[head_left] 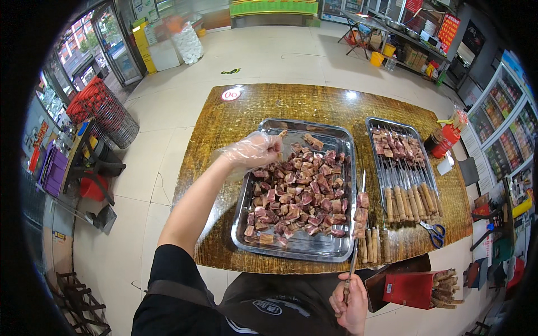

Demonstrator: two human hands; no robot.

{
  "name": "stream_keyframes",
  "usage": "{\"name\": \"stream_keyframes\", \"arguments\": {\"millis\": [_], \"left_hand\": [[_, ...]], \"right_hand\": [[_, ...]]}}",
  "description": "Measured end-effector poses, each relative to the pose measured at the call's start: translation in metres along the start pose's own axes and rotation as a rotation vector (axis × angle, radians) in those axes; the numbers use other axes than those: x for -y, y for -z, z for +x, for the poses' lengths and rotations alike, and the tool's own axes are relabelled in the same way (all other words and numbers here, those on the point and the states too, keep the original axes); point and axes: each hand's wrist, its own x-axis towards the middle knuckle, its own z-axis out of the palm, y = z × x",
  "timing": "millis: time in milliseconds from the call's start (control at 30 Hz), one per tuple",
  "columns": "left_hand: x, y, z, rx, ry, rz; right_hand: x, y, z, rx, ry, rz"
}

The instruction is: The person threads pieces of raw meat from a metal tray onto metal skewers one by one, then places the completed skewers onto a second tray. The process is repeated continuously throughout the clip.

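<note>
My left hand (257,148), in a clear plastic glove, is over the upper left of a metal tray (294,250) with many raw meat chunks (300,189). Its fingers are pinched together at a small piece of meat (283,134). My bare right hand (350,299) grips the wooden handle of a metal skewer (354,258) just off the table's near edge. Several meat chunks (360,214) are threaded on that skewer, and its tip points away from me. A second tray (372,122) on the right holds finished meat skewers (397,147) with wooden handles.
Wooden-handled skewers (370,245) lie between the trays, with scissors (435,235) at the right. A red container of sticks (446,140), a dark bottle (433,139) and a white cup (445,165) stand at the table's right edge. Below is a red box (407,289) of more handled skewers.
</note>
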Motion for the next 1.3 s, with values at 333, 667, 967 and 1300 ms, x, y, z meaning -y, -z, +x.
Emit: {"name": "stream_keyframes", "arguments": {"millis": [333, 667, 967, 1300], "left_hand": [[-0.021, 0.002, 0.026, -0.111, -0.103, 0.025], [-0.052, -0.017, 0.078, 0.210, -0.055, 0.420], [-0.030, -0.010, 0.009, 0.112, -0.026, -0.917], [0.005, -0.015, 0.011, 0.116, 0.040, -0.658]], "right_hand": [[0.000, 0.000, 0.000, 0.000, 0.010, -0.006], [-0.004, 0.011, -0.013, -0.017, 0.060, 0.016], [0.005, 0.000, -0.013, -0.004, -0.068, -0.027], [-0.001, 0.001, -0.017, 0.052, -0.012, -0.018]]}}
